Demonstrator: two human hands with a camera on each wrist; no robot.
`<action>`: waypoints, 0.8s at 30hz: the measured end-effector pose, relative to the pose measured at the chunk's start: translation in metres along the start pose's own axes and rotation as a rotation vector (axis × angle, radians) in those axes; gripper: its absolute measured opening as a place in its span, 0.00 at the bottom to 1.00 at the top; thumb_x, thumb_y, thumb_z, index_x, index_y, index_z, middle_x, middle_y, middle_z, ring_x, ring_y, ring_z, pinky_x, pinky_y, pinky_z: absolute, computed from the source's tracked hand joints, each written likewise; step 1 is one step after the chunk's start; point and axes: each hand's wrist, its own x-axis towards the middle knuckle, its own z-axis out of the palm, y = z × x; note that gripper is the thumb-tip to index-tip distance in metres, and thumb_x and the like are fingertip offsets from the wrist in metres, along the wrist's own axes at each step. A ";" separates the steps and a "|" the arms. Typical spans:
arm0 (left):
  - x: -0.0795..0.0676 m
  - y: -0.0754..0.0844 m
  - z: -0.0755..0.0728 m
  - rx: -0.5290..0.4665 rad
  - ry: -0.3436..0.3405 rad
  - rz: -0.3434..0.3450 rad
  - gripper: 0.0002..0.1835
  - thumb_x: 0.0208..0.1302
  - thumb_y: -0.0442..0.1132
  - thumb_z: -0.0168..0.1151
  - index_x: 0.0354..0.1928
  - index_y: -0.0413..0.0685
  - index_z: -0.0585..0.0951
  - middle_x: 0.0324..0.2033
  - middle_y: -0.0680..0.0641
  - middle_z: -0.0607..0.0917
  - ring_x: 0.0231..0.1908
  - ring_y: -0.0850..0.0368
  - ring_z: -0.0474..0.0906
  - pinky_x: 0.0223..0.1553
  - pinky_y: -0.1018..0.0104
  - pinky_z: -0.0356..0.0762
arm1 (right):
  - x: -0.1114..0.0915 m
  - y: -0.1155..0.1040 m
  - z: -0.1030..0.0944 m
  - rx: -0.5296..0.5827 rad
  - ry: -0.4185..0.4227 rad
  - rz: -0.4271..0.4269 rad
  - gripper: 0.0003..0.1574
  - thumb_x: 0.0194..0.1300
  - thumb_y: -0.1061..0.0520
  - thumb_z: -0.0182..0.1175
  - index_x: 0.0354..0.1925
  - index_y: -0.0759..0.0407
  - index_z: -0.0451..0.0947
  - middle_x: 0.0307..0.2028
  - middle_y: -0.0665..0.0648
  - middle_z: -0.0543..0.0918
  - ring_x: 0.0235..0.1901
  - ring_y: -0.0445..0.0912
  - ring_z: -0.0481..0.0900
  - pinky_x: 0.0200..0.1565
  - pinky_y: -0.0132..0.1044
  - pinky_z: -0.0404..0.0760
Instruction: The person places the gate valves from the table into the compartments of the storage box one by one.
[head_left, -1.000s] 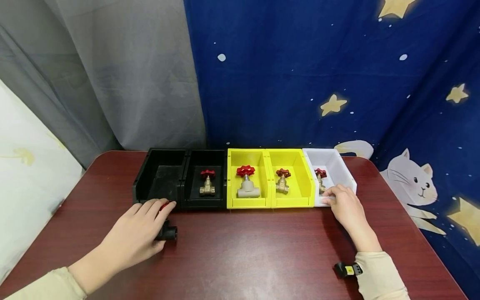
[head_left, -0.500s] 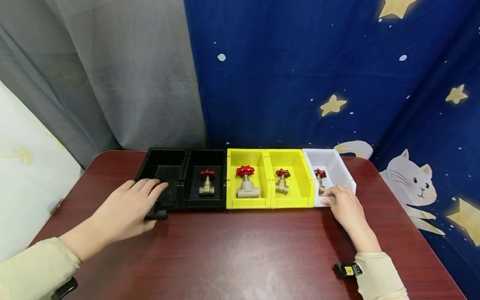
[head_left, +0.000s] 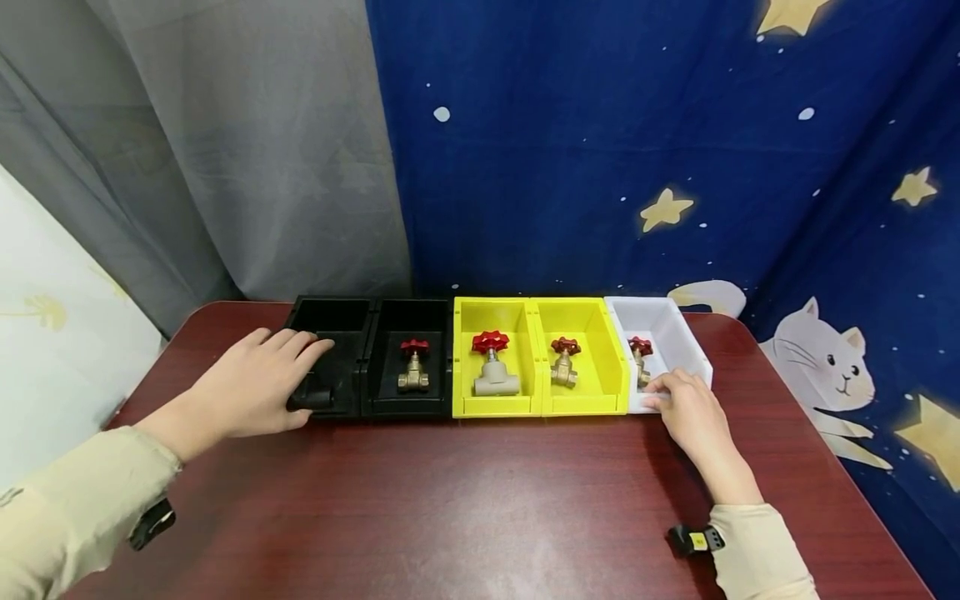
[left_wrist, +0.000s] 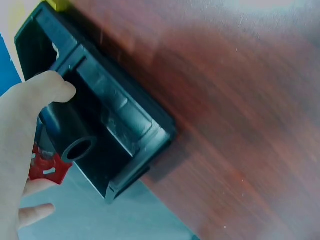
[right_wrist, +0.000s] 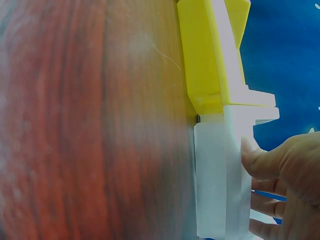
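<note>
In the head view my left hand [head_left: 258,379] holds a black plastic gate valve [head_left: 317,395] over the front of the leftmost black bin [head_left: 351,367]. The left wrist view shows the thumb on the valve's black pipe body [left_wrist: 70,127], whose end is hollow, with a red handwheel [left_wrist: 49,167] by the fingers. At the far right, my right hand [head_left: 693,414] grips the front rim of the white bin [head_left: 693,354]. Its thumb lies on the rim in the right wrist view, the fingers behind. A brass valve [head_left: 641,362] with a red handwheel lies in that bin, partly hidden by the hand.
Between the hands, a second black bin [head_left: 382,407] holds a brass valve [head_left: 413,371]. Two yellow bins [head_left: 588,406] hold a grey valve [head_left: 495,375] and another brass valve [head_left: 564,367]. All stand in a row on the reddish-brown table [head_left: 480,500], with curtains behind.
My left hand has carried the black valve forward and slightly left, from in front of the leftmost black bin to over its front part. The right hand has stayed on the white bin.
</note>
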 end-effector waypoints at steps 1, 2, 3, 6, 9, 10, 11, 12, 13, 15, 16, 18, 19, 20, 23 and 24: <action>0.001 -0.002 0.000 -0.003 -0.009 -0.002 0.45 0.39 0.53 0.74 0.60 0.34 0.73 0.50 0.38 0.79 0.48 0.41 0.77 0.47 0.45 0.74 | 0.000 0.000 0.000 -0.001 0.002 -0.001 0.07 0.59 0.61 0.70 0.35 0.62 0.82 0.32 0.58 0.78 0.37 0.58 0.72 0.40 0.53 0.73; 0.003 -0.004 0.001 -0.006 -0.016 -0.003 0.45 0.40 0.53 0.74 0.60 0.34 0.73 0.50 0.39 0.79 0.49 0.41 0.77 0.48 0.45 0.74 | 0.000 0.000 0.000 -0.001 0.004 -0.002 0.07 0.59 0.61 0.70 0.35 0.62 0.82 0.33 0.58 0.79 0.37 0.58 0.72 0.40 0.53 0.73; 0.004 -0.005 0.001 -0.008 -0.022 -0.003 0.45 0.40 0.53 0.74 0.60 0.34 0.73 0.50 0.39 0.79 0.49 0.41 0.77 0.48 0.45 0.74 | 0.000 0.000 0.000 -0.001 0.006 -0.004 0.07 0.59 0.62 0.70 0.35 0.62 0.82 0.33 0.58 0.79 0.37 0.58 0.72 0.40 0.53 0.73; 0.009 -0.010 0.002 -0.013 -0.043 -0.008 0.45 0.41 0.54 0.74 0.60 0.35 0.74 0.50 0.39 0.80 0.49 0.42 0.77 0.48 0.45 0.74 | 0.000 0.000 0.000 0.000 0.010 -0.008 0.06 0.59 0.62 0.70 0.35 0.62 0.82 0.32 0.58 0.78 0.37 0.58 0.72 0.39 0.53 0.73; 0.014 -0.015 0.002 -0.009 -0.073 -0.009 0.45 0.40 0.55 0.75 0.60 0.36 0.74 0.49 0.40 0.80 0.49 0.42 0.77 0.50 0.45 0.74 | -0.001 0.000 0.000 0.000 0.013 -0.012 0.06 0.59 0.62 0.70 0.35 0.62 0.82 0.32 0.57 0.78 0.37 0.58 0.72 0.39 0.53 0.73; 0.016 -0.016 0.002 -0.009 -0.082 -0.008 0.45 0.40 0.56 0.76 0.59 0.36 0.74 0.49 0.40 0.80 0.49 0.42 0.77 0.50 0.45 0.74 | -0.001 0.000 0.001 -0.001 0.013 -0.012 0.06 0.59 0.62 0.70 0.35 0.62 0.82 0.31 0.57 0.78 0.37 0.58 0.72 0.39 0.53 0.73; 0.018 -0.018 0.002 -0.008 -0.092 -0.005 0.46 0.40 0.56 0.76 0.59 0.36 0.74 0.49 0.40 0.80 0.49 0.43 0.77 0.51 0.45 0.74 | -0.001 0.000 0.001 -0.001 0.013 -0.012 0.06 0.59 0.62 0.70 0.34 0.62 0.82 0.31 0.57 0.77 0.37 0.58 0.72 0.39 0.53 0.73; 0.020 -0.019 0.002 -0.008 -0.100 -0.003 0.46 0.39 0.56 0.77 0.59 0.36 0.74 0.49 0.41 0.80 0.48 0.43 0.77 0.51 0.45 0.73 | -0.002 0.000 0.001 -0.001 0.014 -0.013 0.06 0.59 0.62 0.70 0.34 0.62 0.82 0.31 0.57 0.77 0.37 0.58 0.72 0.39 0.53 0.73; 0.021 -0.020 0.002 -0.008 -0.107 -0.001 0.46 0.39 0.56 0.77 0.59 0.37 0.75 0.49 0.41 0.80 0.48 0.43 0.78 0.51 0.44 0.73 | -0.002 0.000 0.001 -0.001 0.013 -0.013 0.06 0.59 0.62 0.70 0.34 0.62 0.82 0.31 0.57 0.78 0.37 0.58 0.72 0.39 0.53 0.73; 0.024 -0.022 0.002 -0.009 -0.118 -0.003 0.46 0.39 0.56 0.78 0.59 0.37 0.75 0.48 0.41 0.80 0.48 0.43 0.78 0.51 0.44 0.73 | -0.002 0.000 0.002 0.001 0.013 -0.015 0.06 0.59 0.62 0.70 0.34 0.62 0.82 0.31 0.57 0.78 0.37 0.58 0.72 0.39 0.53 0.73; 0.026 -0.023 0.002 -0.013 -0.127 -0.004 0.46 0.39 0.56 0.78 0.59 0.37 0.75 0.48 0.41 0.81 0.48 0.42 0.78 0.51 0.44 0.73 | -0.002 0.000 0.002 0.002 0.012 -0.016 0.06 0.59 0.62 0.70 0.34 0.62 0.82 0.31 0.57 0.78 0.37 0.58 0.72 0.39 0.53 0.73; 0.028 -0.024 0.003 -0.029 -0.150 -0.012 0.45 0.39 0.56 0.78 0.59 0.37 0.75 0.48 0.41 0.81 0.48 0.43 0.78 0.51 0.44 0.73 | -0.001 0.000 0.002 0.001 0.015 -0.018 0.06 0.59 0.62 0.70 0.34 0.62 0.82 0.31 0.58 0.78 0.37 0.59 0.72 0.40 0.54 0.73; 0.029 -0.024 0.004 -0.038 -0.167 -0.018 0.45 0.39 0.56 0.77 0.59 0.37 0.75 0.48 0.41 0.81 0.48 0.43 0.78 0.52 0.44 0.73 | -0.001 0.000 0.001 0.001 0.016 -0.019 0.06 0.59 0.62 0.70 0.34 0.62 0.82 0.31 0.58 0.78 0.37 0.59 0.72 0.40 0.54 0.73; 0.030 -0.025 0.005 -0.048 -0.185 -0.026 0.45 0.40 0.56 0.77 0.59 0.37 0.74 0.48 0.41 0.81 0.48 0.43 0.78 0.53 0.43 0.73 | 0.000 -0.001 0.001 0.000 0.018 -0.018 0.06 0.59 0.62 0.70 0.34 0.62 0.82 0.31 0.58 0.78 0.37 0.59 0.73 0.40 0.54 0.74; 0.032 -0.026 0.009 -0.079 -0.230 -0.052 0.46 0.41 0.56 0.77 0.60 0.37 0.74 0.48 0.41 0.80 0.49 0.43 0.78 0.53 0.42 0.72 | 0.000 0.000 0.001 -0.004 0.018 -0.018 0.07 0.59 0.62 0.70 0.35 0.63 0.82 0.31 0.58 0.78 0.38 0.59 0.73 0.40 0.55 0.74; 0.032 -0.026 0.010 -0.087 -0.237 -0.060 0.46 0.41 0.56 0.78 0.60 0.37 0.74 0.49 0.41 0.80 0.49 0.43 0.78 0.53 0.42 0.72 | 0.000 0.000 0.001 -0.004 0.017 -0.017 0.07 0.59 0.62 0.70 0.35 0.63 0.82 0.32 0.58 0.78 0.38 0.59 0.73 0.40 0.55 0.74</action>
